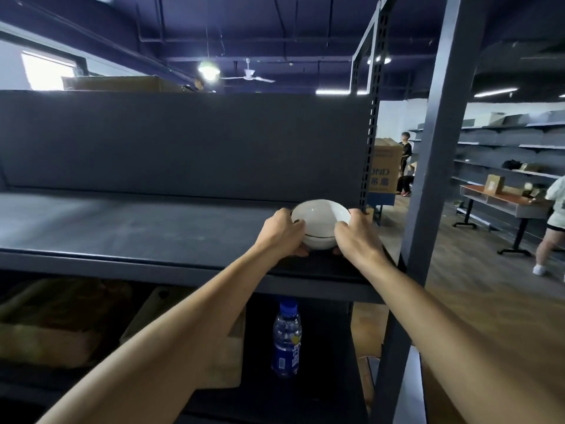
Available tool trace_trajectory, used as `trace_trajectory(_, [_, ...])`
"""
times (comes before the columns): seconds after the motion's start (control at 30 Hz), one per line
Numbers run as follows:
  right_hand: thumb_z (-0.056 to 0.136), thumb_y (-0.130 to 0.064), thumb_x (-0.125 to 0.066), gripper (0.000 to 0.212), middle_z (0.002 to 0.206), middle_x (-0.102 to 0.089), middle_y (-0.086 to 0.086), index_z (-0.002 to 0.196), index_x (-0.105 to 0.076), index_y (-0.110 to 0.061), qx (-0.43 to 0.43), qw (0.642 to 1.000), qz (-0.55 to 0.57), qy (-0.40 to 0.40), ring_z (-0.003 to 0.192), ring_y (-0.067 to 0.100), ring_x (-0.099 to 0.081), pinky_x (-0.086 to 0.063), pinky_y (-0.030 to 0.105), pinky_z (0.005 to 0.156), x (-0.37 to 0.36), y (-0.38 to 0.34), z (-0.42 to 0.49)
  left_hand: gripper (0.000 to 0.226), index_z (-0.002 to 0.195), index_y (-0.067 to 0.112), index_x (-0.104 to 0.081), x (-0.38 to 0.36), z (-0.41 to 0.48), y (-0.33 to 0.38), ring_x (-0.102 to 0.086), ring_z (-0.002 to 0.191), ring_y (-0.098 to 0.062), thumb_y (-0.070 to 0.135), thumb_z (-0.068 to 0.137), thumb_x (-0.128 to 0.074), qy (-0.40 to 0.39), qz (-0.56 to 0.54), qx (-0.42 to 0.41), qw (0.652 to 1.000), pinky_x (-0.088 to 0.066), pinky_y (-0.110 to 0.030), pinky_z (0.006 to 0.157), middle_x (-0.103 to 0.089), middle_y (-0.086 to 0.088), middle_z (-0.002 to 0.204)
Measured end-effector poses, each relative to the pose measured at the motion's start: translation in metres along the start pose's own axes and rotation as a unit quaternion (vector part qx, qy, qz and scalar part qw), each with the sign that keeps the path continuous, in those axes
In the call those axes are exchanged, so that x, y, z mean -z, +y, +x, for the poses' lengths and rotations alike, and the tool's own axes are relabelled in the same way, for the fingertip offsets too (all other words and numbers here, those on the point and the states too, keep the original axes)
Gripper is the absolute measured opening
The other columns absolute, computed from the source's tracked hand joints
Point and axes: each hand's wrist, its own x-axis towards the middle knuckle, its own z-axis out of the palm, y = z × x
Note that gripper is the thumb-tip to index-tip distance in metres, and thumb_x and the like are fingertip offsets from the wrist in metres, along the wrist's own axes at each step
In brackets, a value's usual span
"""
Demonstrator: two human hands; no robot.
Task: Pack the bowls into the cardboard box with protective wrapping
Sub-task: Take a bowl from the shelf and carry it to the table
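Note:
Two white bowls point(319, 221) are stacked one inside the other at the right end of a dark grey metal shelf point(122, 228). My left hand point(281, 234) clasps the stack's left side, fingers over the rim and thumb under the base. My right hand point(356, 237) grips the right side the same way. The stack rests on or just above the shelf; I cannot tell which. A flattened piece of cardboard point(183, 341) lies on the lower shelf, mostly in shadow.
A blue-capped water bottle point(286, 341) stands on the lower shelf under my arms. A grey shelf upright point(428, 179) rises just right of the bowls. Beyond it are a printed cardboard box point(383, 166), a desk point(504, 203) and two people.

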Motion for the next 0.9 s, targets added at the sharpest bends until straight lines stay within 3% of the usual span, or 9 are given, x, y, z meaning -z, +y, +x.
trace_trajectory(0.07, [0.093,-0.018,-0.037,0.042,0.111,-0.066,0.016,0.133,-0.047,-0.010,0.013,0.999,0.014,-0.029,0.075,0.026,-0.069,-0.044,0.026,0.053,-0.005,-0.007,-0.005,0.033,0.115,0.009,-0.056,0.014,-0.011,-0.003,-0.074,0.060,-0.022,0.018,0.086,-0.042,0.016,0.012,-0.009,1.000,-0.063,-0.034,0.059,-0.071,-0.015,0.094])
trace_trajectory(0.13, [0.093,-0.018,-0.036,0.040,0.099,-0.067,0.013,0.131,-0.046,-0.011,0.028,0.997,0.031,-0.061,0.053,0.014,-0.065,-0.038,0.019,0.037,-0.013,-0.018,-0.012,0.032,0.112,0.011,-0.057,0.031,-0.023,-0.007,-0.073,0.058,-0.023,0.019,0.085,-0.043,0.036,0.037,-0.017,0.999,-0.063,-0.037,0.060,-0.073,-0.013,0.088])
trace_trajectory(0.2, [0.092,-0.016,-0.035,0.038,0.089,-0.068,0.011,0.127,-0.047,-0.010,0.042,0.993,0.057,-0.092,0.041,0.007,-0.059,-0.035,0.017,0.032,-0.022,-0.030,-0.021,0.028,0.107,0.014,-0.060,0.049,-0.036,-0.011,-0.071,0.053,-0.021,0.019,0.085,-0.043,0.066,0.076,-0.032,0.994,-0.061,-0.034,0.056,-0.074,-0.010,0.074])
trace_trajectory(0.3, [0.089,-0.014,-0.033,0.037,0.077,-0.070,0.012,0.120,-0.053,-0.008,0.076,0.983,0.094,-0.135,0.049,0.017,-0.066,-0.042,0.025,0.042,-0.042,-0.050,-0.035,0.017,0.087,0.023,-0.061,0.083,-0.057,-0.020,-0.066,0.044,-0.015,0.023,0.087,-0.045,0.130,0.146,-0.050,0.979,-0.049,-0.019,0.048,-0.069,-0.003,0.054])
trace_trajectory(0.43, [0.089,-0.013,-0.033,0.036,0.075,-0.070,0.015,0.117,-0.054,-0.009,0.109,0.966,0.139,-0.189,0.056,0.029,-0.069,-0.047,0.032,0.048,-0.074,-0.081,-0.063,0.017,0.078,0.017,-0.056,0.126,-0.096,-0.039,-0.065,0.044,-0.013,0.024,0.087,-0.044,0.185,0.163,-0.016,0.969,-0.041,-0.014,0.042,-0.067,0.000,0.051])
trace_trajectory(0.6, [0.091,-0.017,-0.034,0.031,0.055,-0.067,0.006,0.113,-0.056,-0.015,0.152,0.945,0.147,-0.248,0.042,0.018,-0.063,-0.042,0.022,0.040,-0.118,-0.114,-0.110,0.020,0.087,0.002,-0.055,0.171,-0.158,-0.065,-0.071,0.051,-0.024,0.019,0.086,-0.045,0.236,0.108,0.032,0.965,-0.061,-0.033,0.056,-0.069,-0.008,0.056])
trace_trajectory(0.73, [0.094,-0.018,-0.033,0.029,0.063,-0.069,0.009,0.112,-0.056,-0.014,0.178,0.913,0.167,-0.326,0.048,0.021,-0.066,-0.044,0.025,0.042,-0.146,-0.135,-0.166,0.023,0.092,0.007,-0.060,0.202,-0.218,-0.092,-0.073,0.056,-0.022,0.023,0.083,-0.045,0.281,0.089,0.079,0.952,-0.063,-0.044,0.065,-0.072,-0.007,0.063])
trace_trajectory(0.83, [0.094,-0.020,-0.035,0.028,0.076,-0.070,0.008,0.109,-0.058,-0.016,0.191,0.894,0.168,-0.368,0.049,0.016,-0.066,-0.045,0.025,0.045,-0.158,-0.145,-0.212,0.025,0.094,0.011,-0.061,0.217,-0.268,-0.112,-0.073,0.059,-0.021,0.023,0.082,-0.043,0.307,0.068,0.111,0.943,-0.063,-0.045,0.065,-0.073,-0.003,0.064])
trace_trajectory(0.9, [0.093,-0.022,-0.035,0.028,0.073,-0.071,0.006,0.108,-0.059,-0.018,0.204,0.879,0.167,-0.397,0.051,0.014,-0.067,-0.046,0.025,0.045,-0.163,-0.149,-0.242,0.025,0.096,0.013,-0.060,0.223,-0.301,-0.124,-0.074,0.061,-0.021,0.023,0.083,-0.042,0.322,0.059,0.134,0.935,-0.063,-0.044,0.069,-0.073,0.000,0.064])
